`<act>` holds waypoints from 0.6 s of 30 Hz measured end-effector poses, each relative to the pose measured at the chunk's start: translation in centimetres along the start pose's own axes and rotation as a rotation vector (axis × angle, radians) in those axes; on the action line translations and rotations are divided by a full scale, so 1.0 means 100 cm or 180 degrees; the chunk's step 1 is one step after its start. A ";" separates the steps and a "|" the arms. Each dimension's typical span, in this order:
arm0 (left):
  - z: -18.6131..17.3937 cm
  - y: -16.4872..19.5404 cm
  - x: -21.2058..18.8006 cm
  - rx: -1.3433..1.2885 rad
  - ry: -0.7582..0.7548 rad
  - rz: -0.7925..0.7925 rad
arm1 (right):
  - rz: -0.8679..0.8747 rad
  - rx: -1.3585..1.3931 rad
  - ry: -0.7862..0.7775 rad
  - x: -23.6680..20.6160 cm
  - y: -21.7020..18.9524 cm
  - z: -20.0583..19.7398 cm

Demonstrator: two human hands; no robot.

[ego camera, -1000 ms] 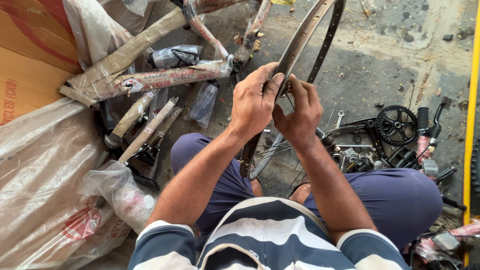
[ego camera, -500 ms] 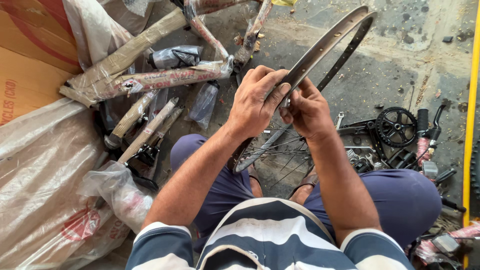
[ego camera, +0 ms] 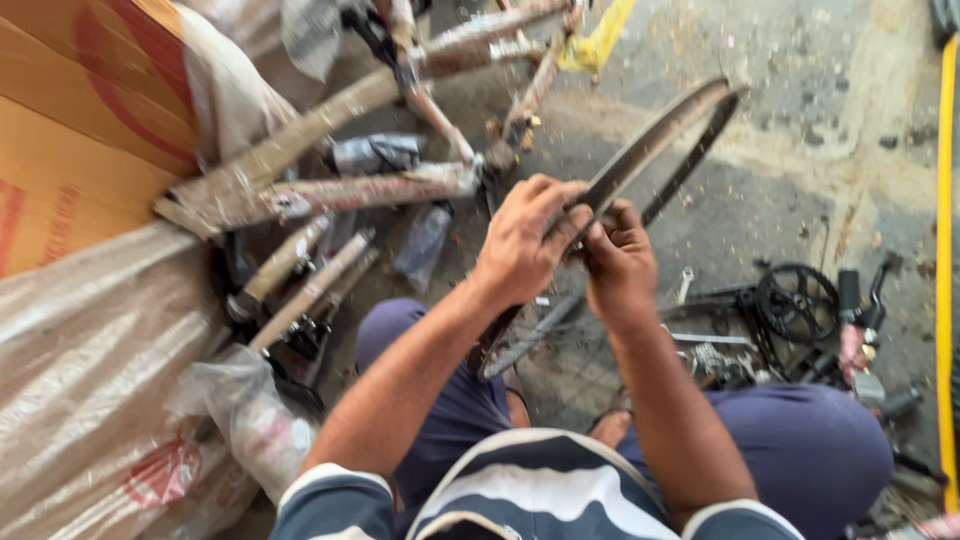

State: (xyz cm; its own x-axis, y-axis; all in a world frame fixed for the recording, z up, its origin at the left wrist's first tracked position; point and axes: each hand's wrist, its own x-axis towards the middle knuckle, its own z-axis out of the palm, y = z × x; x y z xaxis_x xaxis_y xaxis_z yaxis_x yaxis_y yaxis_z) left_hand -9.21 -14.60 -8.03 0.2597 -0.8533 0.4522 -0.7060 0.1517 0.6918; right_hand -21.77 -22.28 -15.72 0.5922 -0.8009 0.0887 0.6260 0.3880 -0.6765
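Head view: left hand [ego camera: 525, 240] and right hand [ego camera: 620, 262] both gripped shut on bicycle wheel rim [ego camera: 655, 140], tilted above lap. Wrapped bike frame [ego camera: 330, 185] lay left, black chainring [ego camera: 797, 302] right, on concrete floor [ego camera: 820, 120].

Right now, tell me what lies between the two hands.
In the head view, the wheel rim runs between the left hand and the right hand; both grip it, fingers nearly touching, with nothing else between.
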 end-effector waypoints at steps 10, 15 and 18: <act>-0.005 0.017 0.014 -0.0141 0.0200 -0.0025 | -0.2067 -0.2654 -0.0099 -0.006 -0.003 0.024; -0.008 0.025 0.012 -0.0133 0.0044 -0.0237 | -0.2099 -0.3729 0.0248 -0.011 -0.009 0.028; -0.013 0.029 0.011 0.0094 0.0009 -0.0043 | -0.0156 -0.0393 0.0079 -0.001 -0.018 0.023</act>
State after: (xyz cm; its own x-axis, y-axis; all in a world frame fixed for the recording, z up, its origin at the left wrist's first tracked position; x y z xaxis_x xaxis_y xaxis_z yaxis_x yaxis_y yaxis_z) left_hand -10.14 -14.49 -4.80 0.2712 -0.8538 0.4444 -0.7215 0.1253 0.6810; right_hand -21.76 -21.84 -12.82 0.5487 -0.8292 0.1066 0.5857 0.2902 -0.7568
